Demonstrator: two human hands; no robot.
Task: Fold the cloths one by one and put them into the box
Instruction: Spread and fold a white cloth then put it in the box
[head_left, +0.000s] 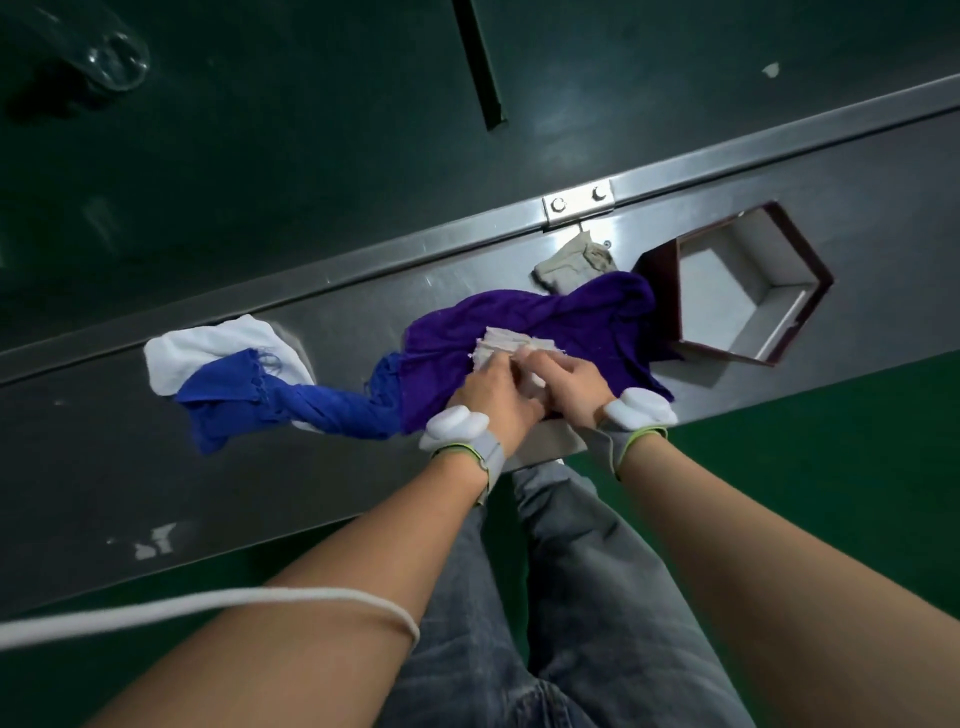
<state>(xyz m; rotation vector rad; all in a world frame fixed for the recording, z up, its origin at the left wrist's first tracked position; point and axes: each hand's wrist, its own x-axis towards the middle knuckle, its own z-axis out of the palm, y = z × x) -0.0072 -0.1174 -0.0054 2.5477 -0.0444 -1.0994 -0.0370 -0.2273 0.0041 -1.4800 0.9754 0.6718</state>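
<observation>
Pinching a small pale cloth between them, the left hand and right hand meet over the middle of the metal table, close to its near edge. Fingers of both hands close on the pale fabric's near edge; its folded, layered far edge shows just beyond the fingertips. How the lower fingers sit under the fabric cannot be told.

That pale cloth lies on top of a crumpled purple cloth, which spreads beneath both hands and reaches right until it touches the box, draping against its near-left wall. The box is hexagonal, dark red outside and white inside, open at the top, with nothing visible in it. A folded beige cloth sits just behind the purple one, beside the box's left corner and near a bolted bracket on the table's raised back rail.

To the left, a twisted blue cloth runs from under the purple cloth's edge and overlaps a white cloth lying farther left. Each wrist carries a grey band with a white padded unit. A white cable crosses the left forearm. Jeans and green floor show below the table edge.
</observation>
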